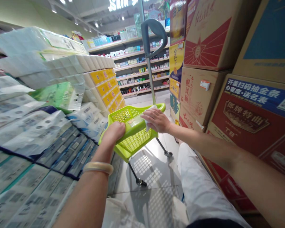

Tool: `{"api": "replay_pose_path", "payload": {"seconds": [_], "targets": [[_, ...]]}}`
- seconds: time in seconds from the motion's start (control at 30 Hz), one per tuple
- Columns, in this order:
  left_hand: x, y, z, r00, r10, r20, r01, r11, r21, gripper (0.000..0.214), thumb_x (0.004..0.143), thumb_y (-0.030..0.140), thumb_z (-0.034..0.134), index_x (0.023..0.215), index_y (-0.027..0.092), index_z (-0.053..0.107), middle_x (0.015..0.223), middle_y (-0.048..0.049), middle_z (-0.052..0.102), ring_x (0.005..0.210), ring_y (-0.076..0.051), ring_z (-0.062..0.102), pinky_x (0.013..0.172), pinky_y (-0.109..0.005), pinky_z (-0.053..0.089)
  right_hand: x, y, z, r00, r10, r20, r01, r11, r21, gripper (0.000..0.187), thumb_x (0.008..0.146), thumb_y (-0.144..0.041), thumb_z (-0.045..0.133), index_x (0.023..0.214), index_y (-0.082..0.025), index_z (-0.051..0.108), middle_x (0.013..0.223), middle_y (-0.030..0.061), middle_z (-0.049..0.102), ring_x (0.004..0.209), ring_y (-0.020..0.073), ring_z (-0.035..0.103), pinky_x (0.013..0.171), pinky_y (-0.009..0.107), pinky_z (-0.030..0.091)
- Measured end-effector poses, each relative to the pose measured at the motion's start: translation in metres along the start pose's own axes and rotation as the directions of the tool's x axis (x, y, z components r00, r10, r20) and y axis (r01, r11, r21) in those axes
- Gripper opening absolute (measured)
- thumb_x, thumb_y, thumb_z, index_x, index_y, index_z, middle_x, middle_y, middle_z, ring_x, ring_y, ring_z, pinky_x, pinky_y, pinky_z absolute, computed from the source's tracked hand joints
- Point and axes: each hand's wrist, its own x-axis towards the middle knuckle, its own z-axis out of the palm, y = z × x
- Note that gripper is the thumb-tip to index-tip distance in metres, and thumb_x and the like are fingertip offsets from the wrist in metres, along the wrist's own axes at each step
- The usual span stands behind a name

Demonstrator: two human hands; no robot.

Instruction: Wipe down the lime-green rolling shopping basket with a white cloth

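Note:
A lime-green shopping cart [137, 142] with a perforated basket stands in front of me on dark legs with casters. My left hand [117, 130] is closed around the left part of its handle bar [134, 124]. On the right part of the bar lies my right hand [157, 119], pressing a white wipe [147, 127] against it. The fingers lie over the wipe, which shows at their edges. A clear or pale label covers the middle of the bar, between my two hands. A cream bangle [98, 167] circles my left wrist.
Packs of tissue paper [38, 126] are piled high along the left. Cardboard cartons [201, 95] form a stack on the right. Behind the basket rises a metal pole with a grey looped grip [146, 38]. Stocked shelves [140, 68] line the back, and tiled floor [154, 190] lies below.

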Motion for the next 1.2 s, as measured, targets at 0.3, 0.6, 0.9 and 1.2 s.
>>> {"api": "replay_pose_path", "payload": {"seconds": [0.3,0.6,0.9,1.2], "targets": [[0.002,-0.003,0.005,0.999,-0.04,-0.025,0.039,0.999,-0.033,0.048,0.086,0.027,0.029,0.094,0.007,0.072,0.103,-0.0225,0.071,0.095,-0.029,0.068,0.073,-0.032,0.05,0.0,0.009,-0.004,0.927,0.376,-0.007,-0.375,0.926,0.051,0.038,0.099,-0.03,0.03,0.125,-0.019,0.056,0.116,0.0104,0.061,0.107,0.0253,0.051,0.097,0.041,0.034],[0.001,-0.004,0.004,0.999,-0.02,-0.027,0.02,1.0,-0.011,0.05,0.086,0.026,0.027,0.096,0.007,0.072,0.107,-0.0234,0.07,0.1,-0.031,0.066,0.078,-0.034,0.05,0.024,-0.039,0.005,0.999,0.017,0.052,-0.022,0.995,0.102,0.042,0.097,-0.031,0.04,0.138,-0.023,0.045,0.136,0.0078,0.051,0.128,0.024,0.04,0.108,0.043,0.029],[-0.003,0.0,0.003,0.997,-0.077,-0.031,0.075,0.996,-0.04,0.052,0.087,0.03,0.026,0.099,0.008,0.071,0.107,-0.0222,0.07,0.097,-0.03,0.068,0.074,-0.033,0.05,-0.015,0.021,-0.003,0.989,0.151,-0.012,-0.15,0.987,0.056,0.043,0.098,-0.031,0.032,0.135,-0.016,0.045,0.126,0.0147,0.053,0.117,0.0275,0.046,0.099,0.046,0.036],[-0.007,0.002,0.001,0.998,-0.055,-0.036,0.054,0.998,-0.035,0.048,0.086,0.03,0.03,0.098,0.008,0.071,0.108,-0.0236,0.069,0.099,-0.032,0.066,0.077,-0.036,0.05,0.019,-0.05,0.012,0.995,0.096,-0.033,-0.093,0.992,0.088,0.042,0.095,-0.031,0.042,0.135,-0.021,0.047,0.132,0.0112,0.052,0.126,0.0259,0.039,0.108,0.047,0.03]]}}
